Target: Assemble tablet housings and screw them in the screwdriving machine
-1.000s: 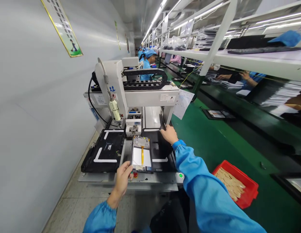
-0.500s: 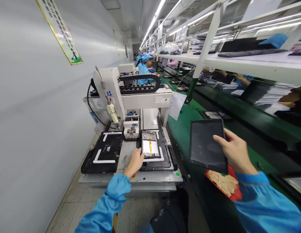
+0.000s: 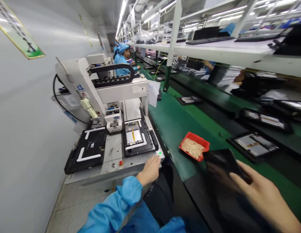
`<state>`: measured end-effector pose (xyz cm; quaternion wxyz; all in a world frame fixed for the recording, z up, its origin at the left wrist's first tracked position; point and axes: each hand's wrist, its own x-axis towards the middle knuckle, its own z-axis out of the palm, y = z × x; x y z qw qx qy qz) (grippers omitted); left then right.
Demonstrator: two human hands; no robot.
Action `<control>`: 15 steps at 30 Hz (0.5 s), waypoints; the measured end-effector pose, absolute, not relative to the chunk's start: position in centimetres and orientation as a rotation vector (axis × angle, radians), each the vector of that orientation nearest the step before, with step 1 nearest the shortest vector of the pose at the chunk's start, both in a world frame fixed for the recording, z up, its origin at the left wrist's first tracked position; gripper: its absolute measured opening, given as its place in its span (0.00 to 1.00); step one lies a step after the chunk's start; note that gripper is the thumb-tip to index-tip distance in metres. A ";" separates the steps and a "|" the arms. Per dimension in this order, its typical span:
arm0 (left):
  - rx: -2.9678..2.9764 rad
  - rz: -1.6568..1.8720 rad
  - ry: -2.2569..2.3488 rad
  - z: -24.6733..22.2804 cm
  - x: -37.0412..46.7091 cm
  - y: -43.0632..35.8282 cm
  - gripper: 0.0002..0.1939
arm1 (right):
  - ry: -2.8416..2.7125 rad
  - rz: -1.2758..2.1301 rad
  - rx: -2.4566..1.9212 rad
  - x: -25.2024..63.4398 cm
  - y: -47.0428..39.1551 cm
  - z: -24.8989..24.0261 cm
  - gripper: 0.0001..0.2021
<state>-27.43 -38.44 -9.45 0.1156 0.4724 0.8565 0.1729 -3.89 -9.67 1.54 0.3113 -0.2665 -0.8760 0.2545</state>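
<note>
The left hand (image 3: 150,170) lies at the front right corner of the white machine base (image 3: 109,168), fingers loosely curled with the tips against the edge just at 7 o'clock of the lit green button (image 3: 160,153); it grips nothing. A red button (image 3: 120,162) sits on the same front ledge, toward 9 o'clock from that hand. At 11 o'clock of the hand, the right-hand black fixture (image 3: 138,137) carries an opened tablet (image 3: 132,136) with its white insides and a yellow strip facing up. A second black fixture (image 3: 86,150), with white corner guides, lies beside it at 9 o'clock and carries no board. The white gantry (image 3: 116,89) spans both fixtures from behind. The right hand (image 3: 264,197) is low at 4 o'clock in the view, blurred, fingers spread flat and closed over the near edge of a dark tablet panel (image 3: 224,161), which is held over the green desk (image 3: 174,119). A red tray (image 3: 194,149) of pale small pieces rests on the desk just at 10 o'clock of the panel. Further tablets in black carriers (image 3: 253,145) lie along the belt at 2 o'clock. Another person in a blue cap (image 3: 122,56) works far up the line at 12 o'clock.
</note>
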 end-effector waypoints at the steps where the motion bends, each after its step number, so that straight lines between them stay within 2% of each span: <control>1: 1.338 0.453 2.514 -9.7 -27.3 -37.2 0.26 | -2.358 0.653 -0.795 -2.2 -9.7 0.6 0.20; 5: 1.269 0.373 2.512 -9.4 -27.5 -35.4 0.22 | -2.482 0.385 -0.920 3.2 -12.5 -0.6 0.22; 8: 1.322 0.382 2.483 -9.2 -26.7 -34.8 0.19 | -2.553 0.321 -1.113 4.3 -16.3 0.2 0.24; 9: 1.351 0.428 2.467 -9.2 -25.8 -34.3 0.19 | -2.577 0.330 -1.202 4.1 -17.2 0.3 0.24; 10: 1.301 0.678 2.452 -9.2 -24.3 -33.7 0.17 | -2.580 0.348 -1.289 3.8 -17.8 0.4 0.24; 12: 1.116 1.140 2.093 -8.8 -19.9 -32.7 0.16 | -2.582 0.439 -1.320 3.5 -18.2 0.5 0.22; 15: 0.690 1.244 1.245 -8.0 -11.8 -32.0 0.27 | -2.479 0.659 -1.289 5.2 -16.3 0.8 0.15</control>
